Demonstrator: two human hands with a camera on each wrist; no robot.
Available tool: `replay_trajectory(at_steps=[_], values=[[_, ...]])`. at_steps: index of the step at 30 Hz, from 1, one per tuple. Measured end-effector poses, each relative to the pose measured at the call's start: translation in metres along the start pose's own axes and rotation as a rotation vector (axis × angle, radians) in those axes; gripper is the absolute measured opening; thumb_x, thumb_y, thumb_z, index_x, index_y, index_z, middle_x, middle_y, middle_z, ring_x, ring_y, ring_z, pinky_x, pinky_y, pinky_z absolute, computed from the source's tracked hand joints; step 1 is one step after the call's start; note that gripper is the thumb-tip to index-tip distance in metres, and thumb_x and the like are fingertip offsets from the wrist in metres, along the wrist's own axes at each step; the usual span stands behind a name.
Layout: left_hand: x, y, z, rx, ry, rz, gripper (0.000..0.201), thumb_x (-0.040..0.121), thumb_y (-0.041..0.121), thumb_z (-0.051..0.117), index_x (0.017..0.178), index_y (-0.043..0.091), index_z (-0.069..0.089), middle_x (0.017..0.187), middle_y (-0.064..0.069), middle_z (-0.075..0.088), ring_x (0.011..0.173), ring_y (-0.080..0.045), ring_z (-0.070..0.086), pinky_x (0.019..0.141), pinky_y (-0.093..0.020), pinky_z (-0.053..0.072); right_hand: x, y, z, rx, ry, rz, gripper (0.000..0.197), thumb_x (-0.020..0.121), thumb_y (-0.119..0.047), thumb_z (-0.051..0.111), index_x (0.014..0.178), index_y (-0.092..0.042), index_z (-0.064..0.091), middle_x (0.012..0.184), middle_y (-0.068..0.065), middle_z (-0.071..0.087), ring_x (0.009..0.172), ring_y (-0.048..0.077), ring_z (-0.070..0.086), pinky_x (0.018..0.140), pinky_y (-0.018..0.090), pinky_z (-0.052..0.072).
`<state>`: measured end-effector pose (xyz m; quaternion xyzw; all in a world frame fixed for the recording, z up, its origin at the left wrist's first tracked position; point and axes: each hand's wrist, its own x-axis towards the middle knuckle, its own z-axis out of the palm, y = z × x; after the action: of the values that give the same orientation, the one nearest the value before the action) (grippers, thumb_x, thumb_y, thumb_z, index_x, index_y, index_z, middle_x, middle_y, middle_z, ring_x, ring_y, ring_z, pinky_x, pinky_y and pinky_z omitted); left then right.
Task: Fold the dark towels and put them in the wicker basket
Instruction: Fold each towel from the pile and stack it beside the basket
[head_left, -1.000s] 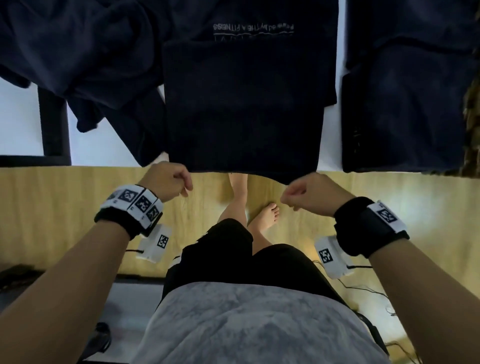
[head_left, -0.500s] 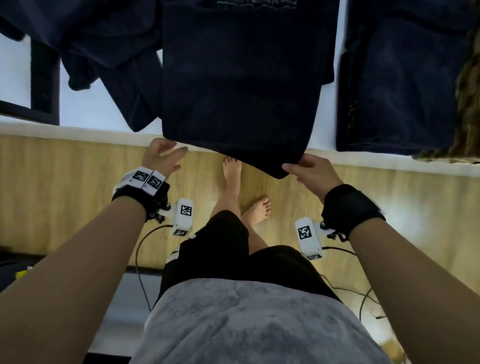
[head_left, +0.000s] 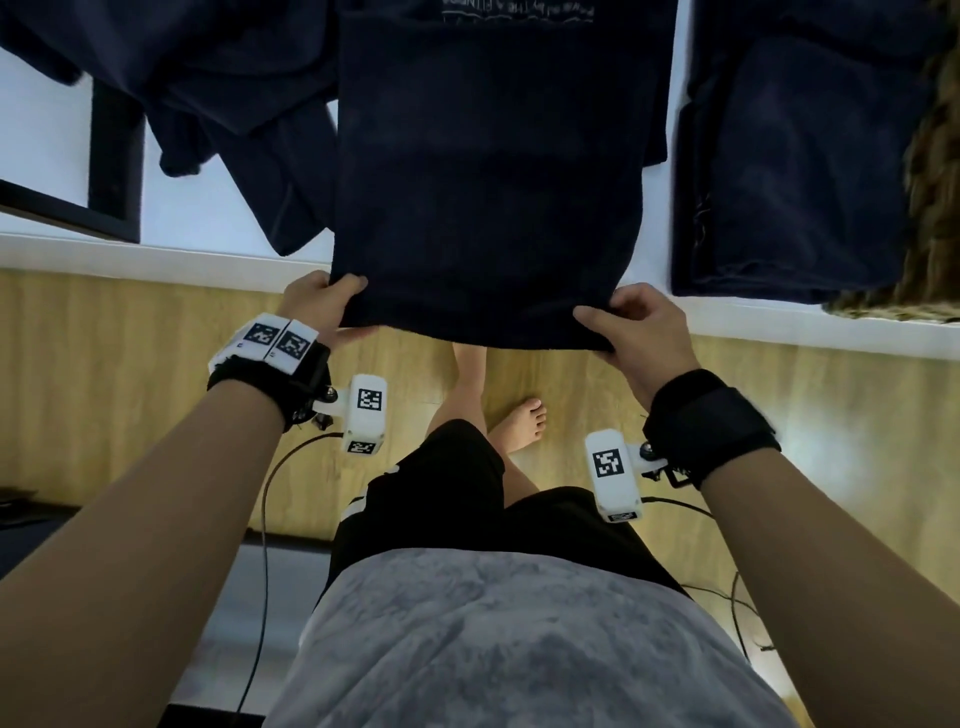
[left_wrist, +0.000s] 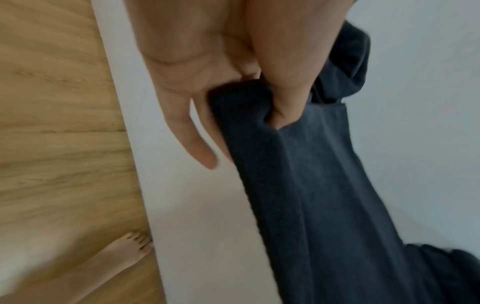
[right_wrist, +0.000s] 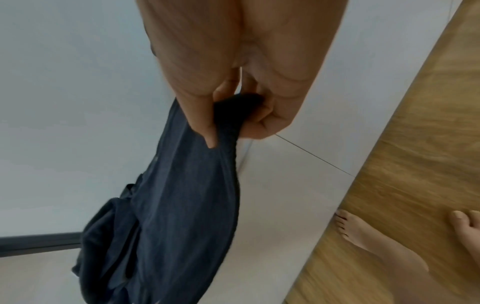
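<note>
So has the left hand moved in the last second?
Yes. The left hand has gone forward to the white table's edge and now pinches the near left corner of the dark towel.

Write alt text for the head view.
Both hands, left and right, pinch the near corners of a dark navy towel hanging over a white table's edge. A folded navy towel lies right, beside a wicker basket.

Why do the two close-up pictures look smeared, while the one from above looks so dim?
Left wrist view: wooden floor streaked with motion blur, left hand fairly clear on the dark towel. Right wrist view: floor likewise smeared beside the right hand. Head view: sharper but dark, towel detail lost, straight table edge bowed by the wide lens.
</note>
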<state>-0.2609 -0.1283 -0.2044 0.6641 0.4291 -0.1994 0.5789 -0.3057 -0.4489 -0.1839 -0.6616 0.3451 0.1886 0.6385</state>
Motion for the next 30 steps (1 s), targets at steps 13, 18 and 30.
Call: replay_trajectory(at_steps=[13, 18, 30], values=[[-0.045, 0.076, -0.016, -0.180, -0.089, 0.303, 0.013, 0.094, 0.017, 0.062, 0.096, 0.018, 0.075, 0.099, 0.001, 0.071, 0.091, -0.011, 0.068, 0.067, -0.024, 0.057, -0.020, -0.099, -0.027, 0.327, 0.040, -0.181, 0.011, 0.087, -0.007, 0.072, 0.097, -0.010, 0.075, 0.105, 0.014, 0.071, 0.102, 0.019, 0.070, 0.079, 0.026, 0.057], [-0.042, 0.124, -0.011, -0.362, -0.236, 0.271, 0.054, 0.082, -0.021, 0.028, 0.111, 0.005, 0.064, 0.094, -0.012, 0.059, 0.100, -0.021, 0.064, 0.081, -0.030, 0.058, -0.001, -0.141, -0.033, 0.550, 0.066, -0.131, 0.038, 0.082, 0.017, 0.041, 0.102, 0.004, 0.072, 0.111, 0.020, 0.061, 0.106, 0.028, 0.065, 0.082, 0.031, 0.059], [0.025, 0.202, 0.034, -0.210, -0.076, 0.281, 0.015, 0.091, 0.025, 0.068, 0.093, 0.012, 0.060, 0.082, -0.004, 0.076, 0.079, -0.017, 0.074, 0.058, -0.019, 0.055, 0.074, -0.206, -0.007, 0.247, 0.205, -0.181, 0.017, 0.090, -0.022, 0.071, 0.100, -0.008, 0.068, 0.094, 0.011, 0.072, 0.083, 0.021, 0.075, 0.063, 0.029, 0.059]])
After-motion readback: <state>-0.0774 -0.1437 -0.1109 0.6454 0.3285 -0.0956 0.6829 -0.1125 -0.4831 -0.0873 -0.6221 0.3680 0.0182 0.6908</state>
